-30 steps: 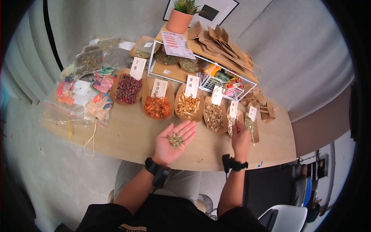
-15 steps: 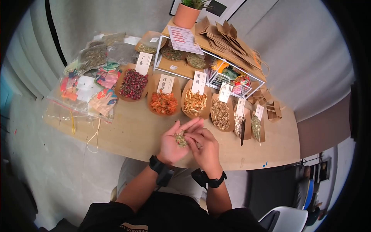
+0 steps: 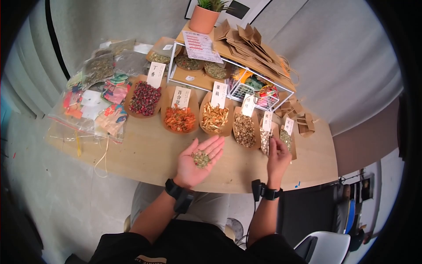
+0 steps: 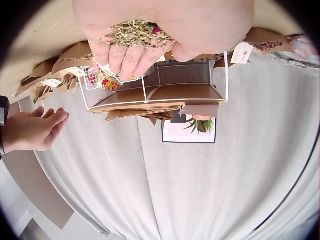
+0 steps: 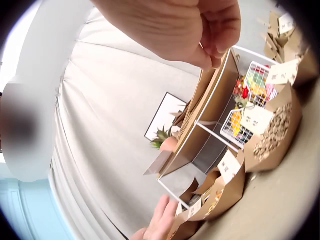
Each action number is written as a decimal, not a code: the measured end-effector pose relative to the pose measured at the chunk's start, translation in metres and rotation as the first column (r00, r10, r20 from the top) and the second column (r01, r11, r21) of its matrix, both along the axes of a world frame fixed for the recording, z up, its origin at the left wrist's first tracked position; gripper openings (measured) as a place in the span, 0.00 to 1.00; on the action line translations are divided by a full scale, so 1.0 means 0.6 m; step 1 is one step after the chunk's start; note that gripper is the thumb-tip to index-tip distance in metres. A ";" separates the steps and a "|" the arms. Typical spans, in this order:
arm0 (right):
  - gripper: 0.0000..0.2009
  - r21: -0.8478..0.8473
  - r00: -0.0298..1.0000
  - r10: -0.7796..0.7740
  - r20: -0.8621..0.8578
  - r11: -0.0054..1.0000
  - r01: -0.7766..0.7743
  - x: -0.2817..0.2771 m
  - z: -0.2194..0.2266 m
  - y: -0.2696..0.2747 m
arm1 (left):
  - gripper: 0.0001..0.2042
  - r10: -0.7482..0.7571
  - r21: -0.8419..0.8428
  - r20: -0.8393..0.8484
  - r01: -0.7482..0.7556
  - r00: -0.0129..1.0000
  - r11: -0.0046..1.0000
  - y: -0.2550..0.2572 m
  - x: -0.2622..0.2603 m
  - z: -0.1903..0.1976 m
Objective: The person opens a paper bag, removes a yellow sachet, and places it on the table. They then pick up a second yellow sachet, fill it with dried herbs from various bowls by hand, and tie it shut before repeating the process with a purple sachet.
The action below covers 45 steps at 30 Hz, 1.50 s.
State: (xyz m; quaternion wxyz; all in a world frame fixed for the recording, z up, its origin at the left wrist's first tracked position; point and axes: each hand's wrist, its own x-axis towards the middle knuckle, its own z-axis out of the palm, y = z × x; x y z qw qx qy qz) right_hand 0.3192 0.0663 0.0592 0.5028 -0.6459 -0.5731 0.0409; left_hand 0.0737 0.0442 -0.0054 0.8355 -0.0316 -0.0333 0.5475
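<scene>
My left hand lies palm up with straight fingers, near the front of the table. On its palm sits a small heap of chopped dried herbs, mostly green, with a pinkish bit showing in the left wrist view. Over the paper tray of pale dried pieces at the right, my right hand has its fingers curled and thumb and fingertips together. In the right wrist view nothing shows between these fingertips. Beside that tray stands another of greenish dried herb, partly behind the hand.
Further left stand labelled trays of brown chips, yellowish dried flowers, orange petals and dark red buds. Plastic bags fill the left side. Behind is a white-framed shelf carrying paper bags and a potted plant.
From over the right-hand tray, my right hand moved left to the left palm, then back right to that tray. The left hand kept its herbs, palm up. The head view shifted slightly.
</scene>
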 end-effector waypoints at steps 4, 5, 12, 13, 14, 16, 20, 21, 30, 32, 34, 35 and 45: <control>0.10 -0.022 0.999 -0.035 0.018 0.999 0.035 0.038 0.016 0.014 | 0.29 -0.002 -0.008 0.013 0.002 1.000 1.000 0.000 0.001 0.001; 0.10 -0.024 1.000 -0.023 0.017 0.999 0.023 0.048 0.010 0.021 | 0.29 -0.003 -0.008 0.019 0.003 1.000 1.000 0.000 0.001 -0.001; 0.09 -0.075 0.961 0.185 -0.205 0.976 -0.204 0.006 -0.002 0.017 | 0.29 -0.003 -0.018 0.012 0.003 1.000 1.000 0.000 0.000 -0.001; 0.09 -0.141 0.943 0.187 -0.277 0.962 -0.232 -0.007 0.002 0.011 | 0.29 -0.004 -0.011 0.014 0.004 1.000 1.000 0.000 0.001 -0.001; 0.09 -0.120 0.928 0.216 -0.304 0.958 -0.262 -0.018 0.002 0.007 | 0.29 -0.005 -0.004 0.015 0.005 1.000 1.000 0.000 0.000 -0.002; 0.08 -0.075 0.893 0.276 -0.356 0.944 -0.322 -0.039 0.003 0.002 | 0.29 -0.007 0.001 0.013 0.007 1.000 1.000 0.000 0.000 -0.003; 0.07 -0.072 0.891 0.285 -0.353 0.941 -0.329 -0.054 0.012 -0.009 | 0.29 -0.005 -0.008 0.015 0.006 1.000 1.000 0.000 -0.001 -0.003; 0.07 -0.065 0.908 0.273 -0.319 0.949 -0.308 -0.055 0.011 -0.009 | 0.29 -0.006 -0.013 0.018 0.006 1.000 1.000 0.000 -0.001 -0.003; 0.07 -0.339 0.906 0.405 -0.126 0.840 -0.423 -0.124 -0.040 -0.050 | 0.26 0.297 -0.121 0.037 -0.290 0.954 0.949 0.003 -0.033 -0.008; 0.07 -0.355 0.891 0.428 -0.152 0.818 -0.453 -0.145 -0.064 -0.059 | 0.26 0.337 -0.080 0.059 -0.332 0.940 0.940 0.002 -0.063 -0.008; 0.08 -0.377 0.879 0.448 -0.163 0.795 -0.475 -0.166 -0.073 -0.062 | 0.25 0.388 -0.084 0.061 -0.383 0.920 0.920 -0.006 -0.097 0.002; 0.08 -0.390 0.878 0.452 -0.158 0.788 -0.476 -0.177 -0.071 -0.061 | 0.25 0.414 -0.106 0.052 -0.407 0.909 0.907 -0.010 -0.114 0.012; 0.10 -0.389 0.876 0.480 -0.045 0.799 -0.458 -0.279 -0.079 -0.003 | 0.25 0.544 -0.114 0.028 -0.538 0.839 0.835 -0.047 -0.213 -0.001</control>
